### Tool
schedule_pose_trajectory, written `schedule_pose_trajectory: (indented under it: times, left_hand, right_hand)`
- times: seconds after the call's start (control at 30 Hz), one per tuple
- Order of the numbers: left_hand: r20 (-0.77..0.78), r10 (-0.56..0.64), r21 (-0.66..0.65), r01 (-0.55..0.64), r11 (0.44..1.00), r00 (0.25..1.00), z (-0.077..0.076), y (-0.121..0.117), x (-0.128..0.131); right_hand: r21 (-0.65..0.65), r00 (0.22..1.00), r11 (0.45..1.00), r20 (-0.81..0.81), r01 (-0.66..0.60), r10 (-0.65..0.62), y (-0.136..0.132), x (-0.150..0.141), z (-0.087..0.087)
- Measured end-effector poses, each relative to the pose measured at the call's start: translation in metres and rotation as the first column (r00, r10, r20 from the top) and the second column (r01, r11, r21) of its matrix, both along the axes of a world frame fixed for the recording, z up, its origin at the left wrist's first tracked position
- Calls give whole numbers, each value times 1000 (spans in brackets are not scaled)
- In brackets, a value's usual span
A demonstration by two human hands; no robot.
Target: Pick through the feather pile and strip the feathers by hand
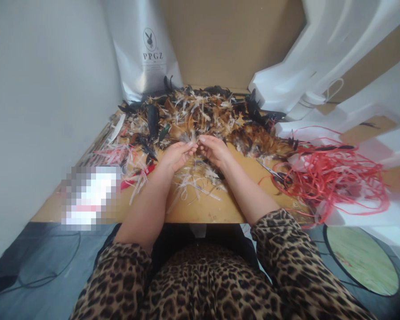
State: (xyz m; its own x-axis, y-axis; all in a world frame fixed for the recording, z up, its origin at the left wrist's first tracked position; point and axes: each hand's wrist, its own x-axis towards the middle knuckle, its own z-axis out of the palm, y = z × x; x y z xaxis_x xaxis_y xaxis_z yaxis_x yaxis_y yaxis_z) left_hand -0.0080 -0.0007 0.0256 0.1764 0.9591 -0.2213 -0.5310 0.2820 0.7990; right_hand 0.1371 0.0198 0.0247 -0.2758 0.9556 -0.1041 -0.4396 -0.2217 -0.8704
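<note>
A heap of brown, black and white feathers [200,113] covers the far half of a wooden table [203,211]. My left hand [176,154] and my right hand [214,149] meet at the heap's near edge, fingertips pinched together on a small feather I can barely make out. Loose pale feather strips [193,184] lie on the table under my wrists. My sleeves are leopard print.
A tangle of red string [333,175] lies at the right with scissors [275,172] beside it. A silver bag [145,49] stands at the back left, white plastic [320,62] at the back right. A blurred packet [90,195] sits near left. A wall closes the left side.
</note>
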Motion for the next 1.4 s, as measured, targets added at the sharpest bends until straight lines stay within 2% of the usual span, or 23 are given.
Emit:
schedule_pose_trajectory:
  times: [0.17,0.4,0.63,0.83,1.1,1.4]
  left_hand:
    - [-58,-40,64,44,997,997,-7,1,0]
    - [-201,41,100,-21,995,979,-8,1,5]
    - [-204,40,108,-18,994,978,-8,1,7]
    - [-221,40,123,-13,992,974,-10,2,5]
    - [-320,58,177,-1,984,946,-11,4,5]
    - [-281,10,231,57,971,960,-13,4,4]
  right_hand:
    - [51,997,997,54,55,-58,-1,-5,-3]
    - [119,985,988,124,102,-117,-1,-6,-6]
    - [69,987,992,117,105,-112,-2,-11,-10]
    - [108,982,987,131,120,-134,-4,-12,-9]
    - [130,984,987,140,96,-114,-1,-7,-8]
    - [178,996,981,28,76,-82,3,-5,-13]
